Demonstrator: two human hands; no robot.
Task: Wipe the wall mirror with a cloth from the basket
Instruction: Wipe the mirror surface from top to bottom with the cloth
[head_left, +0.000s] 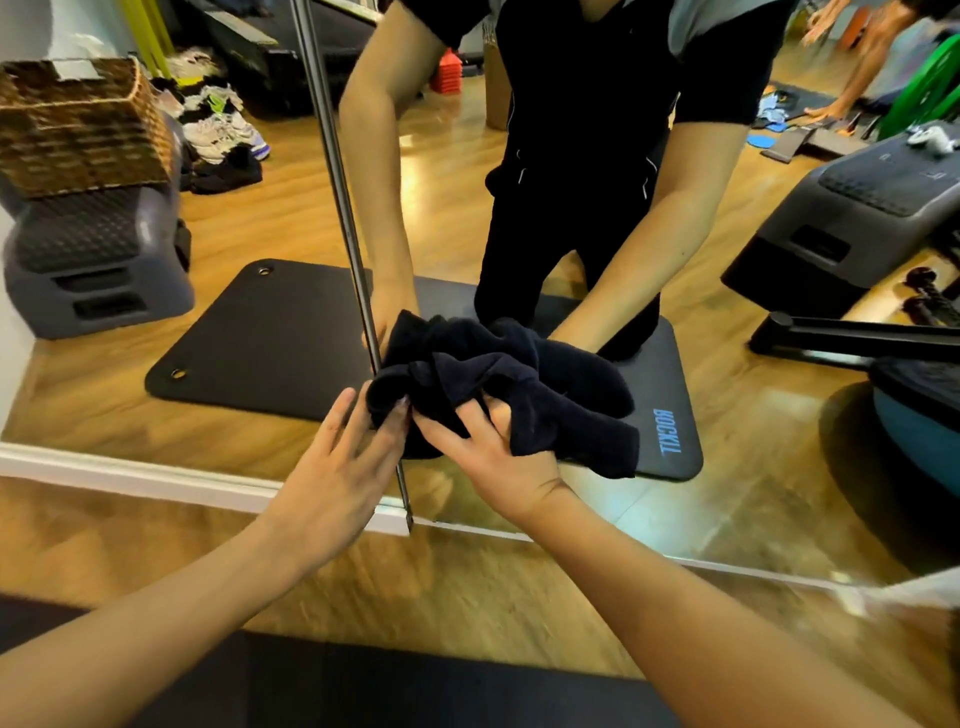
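Note:
A dark navy cloth (483, 384) is bunched up low against the wall mirror (571, 234), near the metal strip where two mirror panels meet. My right hand (498, 457) grips the cloth from below, fingers dug into its folds. My left hand (343, 467) is beside it with fingers spread, its fingertips touching the cloth's left edge. The woven wicker basket (83, 119) sits at the upper left on a grey step platform. The mirror reflects both arms and the cloth.
The grey step platform (98, 270) stands on the left by the mirror. A black exercise mat (363, 691) lies under me on the wooden floor (467, 587). A white skirting strip (130, 480) runs along the mirror's bottom edge. Reflected: shoes, another step, a mat.

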